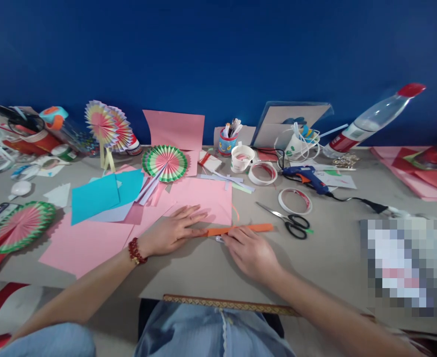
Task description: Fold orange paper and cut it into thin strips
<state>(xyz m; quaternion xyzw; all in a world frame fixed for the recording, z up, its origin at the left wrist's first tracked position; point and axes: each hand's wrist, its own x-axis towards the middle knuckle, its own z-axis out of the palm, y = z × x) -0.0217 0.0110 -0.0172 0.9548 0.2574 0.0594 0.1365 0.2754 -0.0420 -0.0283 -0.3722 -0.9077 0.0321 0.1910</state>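
Note:
An orange paper strip (261,228) lies across the table in front of me. My left hand (173,230) rests flat with its fingers stretched out, partly over pink paper, and its thumb side touches the strip's left end. Curled fingers of my right hand (251,253) grip the strip near its middle and cover part of it. Just below the strip, by those fingertips, sits a small whitish piece (219,239) that I cannot make out. Black-handled scissors (288,218) lie beyond the strip's right end.
Pink sheets (88,243) and blue paper (95,198) spread out at left. A green-and-pink folded paper fan (166,163) lies behind them. Tape rolls (295,201), a blue glue gun (307,177) with its cord, and a leaning plastic bottle (370,121) occupy the right side.

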